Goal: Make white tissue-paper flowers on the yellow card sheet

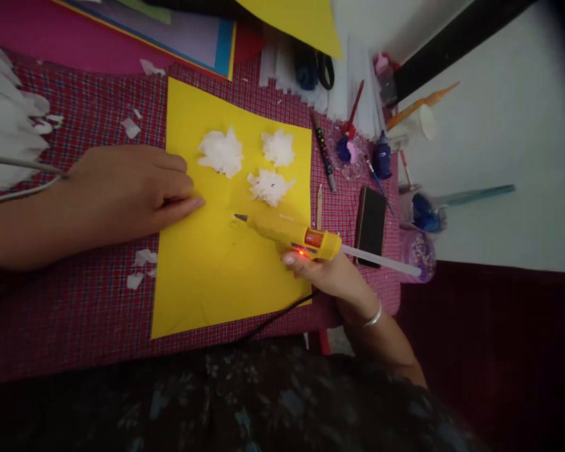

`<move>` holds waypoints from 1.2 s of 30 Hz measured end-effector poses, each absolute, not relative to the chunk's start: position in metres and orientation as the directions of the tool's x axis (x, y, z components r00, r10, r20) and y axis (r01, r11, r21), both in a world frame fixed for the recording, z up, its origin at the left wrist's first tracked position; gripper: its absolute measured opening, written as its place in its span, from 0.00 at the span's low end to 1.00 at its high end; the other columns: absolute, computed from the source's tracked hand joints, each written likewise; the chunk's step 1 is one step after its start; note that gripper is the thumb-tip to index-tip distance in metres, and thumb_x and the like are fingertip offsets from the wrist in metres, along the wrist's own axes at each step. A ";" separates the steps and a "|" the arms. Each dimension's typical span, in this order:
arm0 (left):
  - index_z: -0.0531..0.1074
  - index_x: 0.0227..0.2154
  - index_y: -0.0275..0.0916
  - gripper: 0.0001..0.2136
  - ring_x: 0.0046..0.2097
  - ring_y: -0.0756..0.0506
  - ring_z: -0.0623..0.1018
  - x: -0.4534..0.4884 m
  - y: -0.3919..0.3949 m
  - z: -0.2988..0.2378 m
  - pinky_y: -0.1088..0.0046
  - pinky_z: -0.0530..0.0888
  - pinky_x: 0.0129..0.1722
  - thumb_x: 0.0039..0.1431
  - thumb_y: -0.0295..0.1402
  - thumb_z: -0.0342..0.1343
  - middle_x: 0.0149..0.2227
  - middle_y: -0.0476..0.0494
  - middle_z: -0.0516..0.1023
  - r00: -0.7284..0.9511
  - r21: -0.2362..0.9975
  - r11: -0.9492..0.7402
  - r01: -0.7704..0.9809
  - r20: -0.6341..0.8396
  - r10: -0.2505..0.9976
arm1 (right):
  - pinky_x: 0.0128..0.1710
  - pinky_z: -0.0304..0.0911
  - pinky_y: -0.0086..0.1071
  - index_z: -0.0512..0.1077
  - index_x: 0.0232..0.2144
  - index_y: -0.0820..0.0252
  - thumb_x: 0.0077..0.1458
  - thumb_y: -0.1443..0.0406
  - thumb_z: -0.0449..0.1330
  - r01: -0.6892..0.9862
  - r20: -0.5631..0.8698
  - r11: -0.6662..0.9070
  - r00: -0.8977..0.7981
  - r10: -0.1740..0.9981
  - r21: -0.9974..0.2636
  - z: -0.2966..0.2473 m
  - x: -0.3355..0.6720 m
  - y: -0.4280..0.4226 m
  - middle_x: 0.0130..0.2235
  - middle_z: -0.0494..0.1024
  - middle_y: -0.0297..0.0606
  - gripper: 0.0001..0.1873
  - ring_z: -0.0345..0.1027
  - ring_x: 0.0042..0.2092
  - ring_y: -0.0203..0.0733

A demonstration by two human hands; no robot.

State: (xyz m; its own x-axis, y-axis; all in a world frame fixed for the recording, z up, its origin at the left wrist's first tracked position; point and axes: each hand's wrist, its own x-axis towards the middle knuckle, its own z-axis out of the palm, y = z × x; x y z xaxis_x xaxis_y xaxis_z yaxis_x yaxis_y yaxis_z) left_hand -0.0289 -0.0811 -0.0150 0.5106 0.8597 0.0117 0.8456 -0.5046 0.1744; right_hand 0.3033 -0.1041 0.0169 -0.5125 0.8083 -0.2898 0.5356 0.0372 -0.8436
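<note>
My right hand (322, 270) is wrapped round a yellow glue gun (292, 232) with its red light on. A clear glue stick (381, 260) sticks out of its back end. The gun's dark nozzle is at the middle of a yellow paper sheet (202, 263), beside a small glossy patch of glue (235, 222). Three white crumpled paper flowers (269, 186) sit on the upper part of the sheet. My left hand (136, 188) rests over the sheet's left edge, fingers curled in and closed; nothing shows in them.
White paper scraps (144, 267) are scattered on the checked tablecloth (94, 301). A phone (370, 226), a dotted marker (324, 150), a paint dish (348, 150) and jars line the right side. Coloured sheets (188, 37) lie at the back. A black cord (277, 314) runs along the front.
</note>
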 end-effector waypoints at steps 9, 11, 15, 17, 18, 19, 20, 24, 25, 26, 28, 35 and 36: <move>0.72 0.26 0.41 0.20 0.37 0.43 0.75 -0.024 -0.078 -0.017 0.67 0.67 0.34 0.71 0.46 0.47 0.31 0.46 0.71 0.496 0.129 -0.488 0.863 -0.037 0.867 | 0.27 0.60 0.31 0.66 0.27 0.54 0.57 0.40 0.70 0.570 -0.342 -0.062 -0.398 0.851 -0.819 0.014 0.302 -0.121 0.25 0.64 0.29 0.29 0.60 0.28 0.36; 0.73 0.27 0.41 0.18 0.37 0.43 0.75 -0.023 -0.077 -0.015 0.66 0.67 0.34 0.70 0.44 0.51 0.31 0.46 0.72 0.503 0.139 -0.493 0.859 -0.045 0.863 | 0.26 0.62 0.31 0.66 0.28 0.54 0.57 0.39 0.70 0.564 -0.363 -0.084 -0.403 0.840 -0.821 0.015 0.303 -0.124 0.25 0.66 0.30 0.29 0.61 0.28 0.36; 0.73 0.28 0.41 0.17 0.39 0.41 0.76 -0.022 -0.076 -0.015 0.64 0.67 0.34 0.71 0.43 0.51 0.32 0.45 0.74 0.512 0.149 -0.505 0.850 -0.010 0.859 | 0.27 0.65 0.32 0.71 0.33 0.54 0.57 0.38 0.68 0.531 -0.388 -0.115 -0.437 0.811 -0.839 0.020 0.302 -0.128 0.31 0.74 0.35 0.28 0.64 0.30 0.37; 0.73 0.28 0.42 0.17 0.40 0.40 0.77 -0.022 -0.075 -0.017 0.63 0.68 0.34 0.71 0.42 0.51 0.33 0.44 0.76 0.505 0.156 -0.498 0.853 -0.004 0.863 | 0.26 0.65 0.31 0.73 0.37 0.55 0.57 0.37 0.67 0.506 -0.378 -0.125 -0.437 0.816 -0.854 0.020 0.302 -0.130 0.37 0.77 0.39 0.29 0.65 0.30 0.36; 0.73 0.28 0.42 0.16 0.40 0.40 0.77 -0.022 -0.075 -0.018 0.63 0.68 0.35 0.72 0.42 0.51 0.33 0.44 0.76 0.503 0.162 -0.496 0.853 -0.005 0.864 | 0.26 0.65 0.31 0.74 0.38 0.56 0.57 0.37 0.68 0.493 -0.375 -0.135 -0.428 0.822 -0.859 0.020 0.302 -0.131 0.39 0.79 0.40 0.29 0.65 0.30 0.36; 0.73 0.28 0.42 0.16 0.41 0.39 0.77 -0.022 -0.075 -0.019 0.62 0.67 0.35 0.72 0.41 0.51 0.33 0.44 0.76 0.500 0.172 -0.492 0.854 -0.003 0.866 | 0.26 0.65 0.31 0.74 0.39 0.56 0.56 0.37 0.68 0.484 -0.372 -0.145 -0.413 0.831 -0.863 0.019 0.302 -0.132 0.39 0.79 0.40 0.30 0.64 0.29 0.35; 0.73 0.29 0.42 0.15 0.41 0.39 0.77 -0.022 -0.074 -0.020 0.62 0.67 0.35 0.72 0.41 0.52 0.33 0.44 0.76 0.497 0.185 -0.488 0.853 -0.001 0.868 | 0.26 0.65 0.32 0.74 0.40 0.56 0.55 0.36 0.68 0.481 -0.372 -0.154 -0.399 0.839 -0.863 0.018 0.302 -0.133 0.39 0.79 0.40 0.31 0.64 0.29 0.35; 0.72 0.27 0.42 0.15 0.40 0.41 0.74 -0.024 -0.073 -0.025 0.64 0.64 0.35 0.71 0.40 0.53 0.32 0.45 0.75 0.494 0.225 -0.485 0.845 0.021 0.869 | 0.26 0.67 0.32 0.75 0.37 0.56 0.55 0.37 0.69 0.499 -0.347 -0.125 -0.382 0.856 -0.858 0.013 0.302 -0.135 0.36 0.78 0.38 0.30 0.65 0.29 0.36; 0.72 0.26 0.42 0.16 0.39 0.41 0.74 -0.024 -0.073 -0.026 0.65 0.64 0.34 0.70 0.40 0.53 0.31 0.45 0.74 0.494 0.226 -0.487 0.843 0.028 0.869 | 0.26 0.67 0.31 0.76 0.37 0.56 0.55 0.37 0.69 0.501 -0.331 -0.104 -0.389 0.860 -0.859 0.012 0.301 -0.135 0.37 0.78 0.39 0.30 0.66 0.30 0.37; 0.71 0.26 0.42 0.16 0.39 0.41 0.73 -0.024 -0.073 -0.027 0.65 0.63 0.35 0.70 0.40 0.53 0.30 0.46 0.74 0.496 0.226 -0.490 0.842 0.036 0.868 | 0.26 0.68 0.31 0.76 0.37 0.56 0.56 0.37 0.69 0.505 -0.315 -0.084 -0.394 0.863 -0.859 0.010 0.301 -0.135 0.37 0.78 0.39 0.29 0.67 0.31 0.38; 0.71 0.26 0.42 0.15 0.38 0.41 0.73 -0.023 -0.073 -0.028 0.65 0.64 0.35 0.69 0.40 0.53 0.30 0.46 0.73 0.494 0.234 -0.491 0.839 0.052 0.868 | 0.27 0.69 0.32 0.76 0.36 0.56 0.56 0.37 0.69 0.518 -0.299 -0.060 -0.393 0.870 -0.853 0.008 0.299 -0.134 0.36 0.78 0.39 0.29 0.68 0.32 0.39; 0.71 0.25 0.43 0.17 0.40 0.41 0.76 -0.021 -0.073 -0.021 0.64 0.64 0.33 0.70 0.40 0.52 0.32 0.45 0.77 0.488 0.224 -0.475 0.851 0.000 0.873 | 0.25 0.67 0.31 0.71 0.32 0.54 0.54 0.39 0.71 0.521 -0.293 -0.084 -0.332 0.897 -0.850 0.007 0.290 -0.135 0.26 0.71 0.31 0.27 0.64 0.26 0.36; 0.72 0.25 0.43 0.17 0.40 0.41 0.77 -0.020 -0.074 -0.019 0.64 0.65 0.33 0.71 0.39 0.52 0.33 0.45 0.78 0.487 0.218 -0.474 0.853 -0.008 0.873 | 0.25 0.66 0.31 0.69 0.31 0.54 0.54 0.40 0.70 0.524 -0.292 -0.087 -0.322 0.901 -0.847 0.008 0.290 -0.136 0.25 0.70 0.30 0.27 0.63 0.25 0.36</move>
